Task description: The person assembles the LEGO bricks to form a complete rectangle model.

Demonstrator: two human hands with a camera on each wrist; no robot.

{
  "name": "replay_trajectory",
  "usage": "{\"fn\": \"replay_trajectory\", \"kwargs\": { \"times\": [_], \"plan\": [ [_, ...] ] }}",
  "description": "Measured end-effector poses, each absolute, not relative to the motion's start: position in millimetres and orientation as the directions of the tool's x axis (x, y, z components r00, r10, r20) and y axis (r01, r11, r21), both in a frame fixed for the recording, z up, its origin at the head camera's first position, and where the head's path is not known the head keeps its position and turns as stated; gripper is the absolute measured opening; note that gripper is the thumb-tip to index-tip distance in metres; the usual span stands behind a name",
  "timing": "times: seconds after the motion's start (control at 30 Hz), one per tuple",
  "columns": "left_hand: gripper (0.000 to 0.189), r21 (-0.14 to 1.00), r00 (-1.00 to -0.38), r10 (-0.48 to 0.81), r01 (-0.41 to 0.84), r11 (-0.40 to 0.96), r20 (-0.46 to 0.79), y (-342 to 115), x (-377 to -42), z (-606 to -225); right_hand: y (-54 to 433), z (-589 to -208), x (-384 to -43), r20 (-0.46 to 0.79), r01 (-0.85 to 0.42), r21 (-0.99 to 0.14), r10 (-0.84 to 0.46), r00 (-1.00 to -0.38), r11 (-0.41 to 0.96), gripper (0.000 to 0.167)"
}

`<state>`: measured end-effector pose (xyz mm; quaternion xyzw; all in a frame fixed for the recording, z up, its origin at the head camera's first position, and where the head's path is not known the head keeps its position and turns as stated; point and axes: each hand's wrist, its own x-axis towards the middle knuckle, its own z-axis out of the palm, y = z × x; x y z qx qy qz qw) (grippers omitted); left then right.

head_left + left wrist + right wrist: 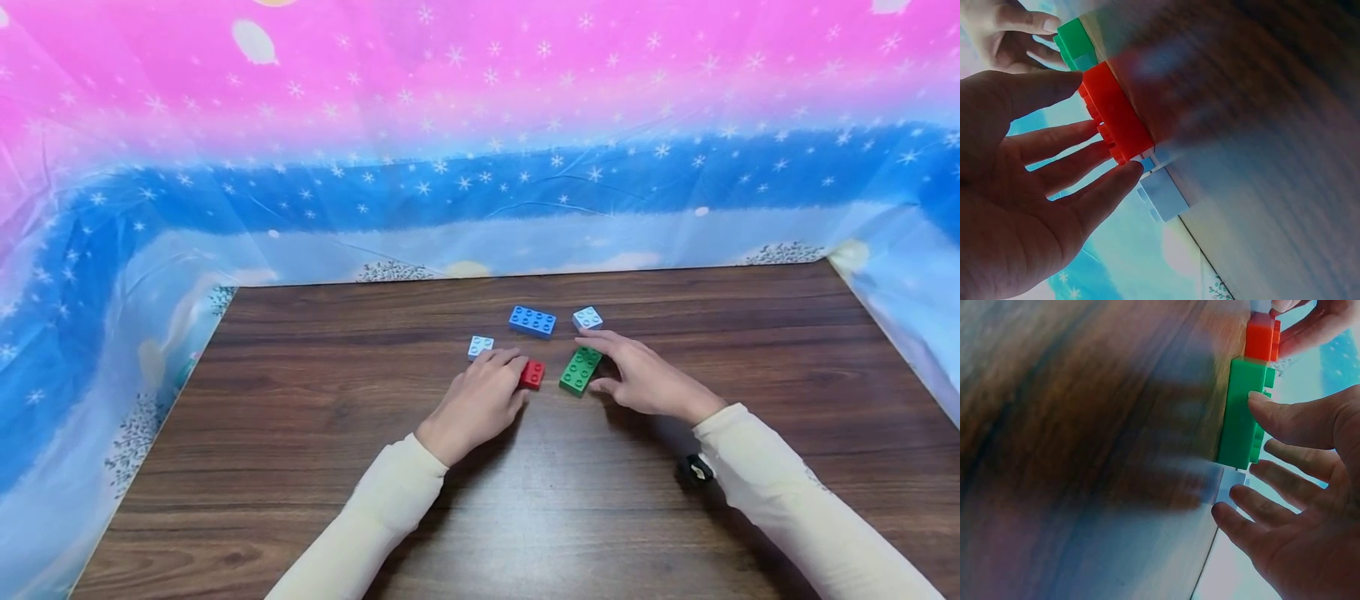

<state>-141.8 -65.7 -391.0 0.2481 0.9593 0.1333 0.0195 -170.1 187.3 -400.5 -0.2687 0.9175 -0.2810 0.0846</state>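
In the head view my left hand (480, 400) reaches over a red toy building brick (533, 374) and hides its left part. The left wrist view has the thumb by one end of the red brick (1117, 112), the other fingers spread beside its studded side. My right hand (641, 375) is at the right of a green brick (580, 370), thumb by its near end and forefinger by its far end. Seen from the right wrist, that thumb overlaps the green brick (1241, 415), and the fingers are spread; firm contact cannot be made out. Both bricks lie studs up on the table.
Beyond the hands lie a blue brick (532, 321) and a small pale brick (587, 317). Another pale brick (481, 345) sits just past the left fingers. The brown wooden table (315, 467) ends at a pink and blue snowflake cloth (450, 192).
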Motion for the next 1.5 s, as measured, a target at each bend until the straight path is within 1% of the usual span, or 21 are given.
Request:
{"fn": "replay_trajectory", "kwargs": {
  "times": [0.3,0.57,0.93,1.5],
  "plan": [
    [0.046,0.261,-0.875,0.48,0.477,0.84,0.053,-72,-139,-392,188,-404,-173,0.002,-0.438,-0.574,-0.534,-0.845,0.692,0.059],
    [0.042,0.254,-0.871,0.484,0.488,0.835,0.079,-75,-138,-392,189,-405,-173,0.0,-0.426,-0.58,-0.523,-0.852,0.694,0.057],
    [0.03,0.309,-0.845,0.509,0.534,0.787,0.166,-81,-139,-393,189,-405,-170,0.011,-0.4,-0.614,-0.499,-0.867,0.68,0.051],
    [0.027,0.315,-0.843,0.51,0.538,0.782,0.172,-81,-144,-394,189,-406,-167,0.007,-0.342,-0.653,-0.446,-0.895,0.676,0.038]
  ]
}}
